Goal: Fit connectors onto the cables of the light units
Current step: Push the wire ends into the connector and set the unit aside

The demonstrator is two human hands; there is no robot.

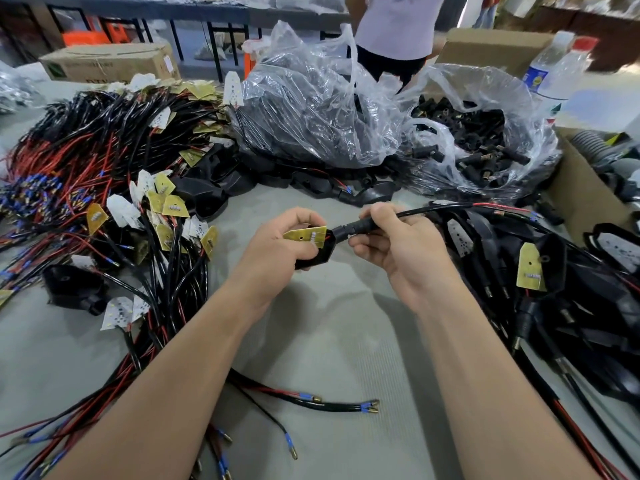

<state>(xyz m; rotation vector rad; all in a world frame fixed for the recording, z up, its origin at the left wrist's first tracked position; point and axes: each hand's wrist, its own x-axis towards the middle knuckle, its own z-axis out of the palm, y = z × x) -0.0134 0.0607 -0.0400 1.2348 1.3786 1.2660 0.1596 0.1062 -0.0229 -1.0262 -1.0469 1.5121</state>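
Above the middle of the worktop (329,323), the left hand (277,244) grips a black light unit (321,253), its yellow board (304,235) facing up. The right hand (398,244) pinches the black connector (353,228) on the cable (433,208), which trails off to the right. The connector's long axis runs left to right. Its left end meets the unit's right end, so the seating push probably goes leftward from the right hand.
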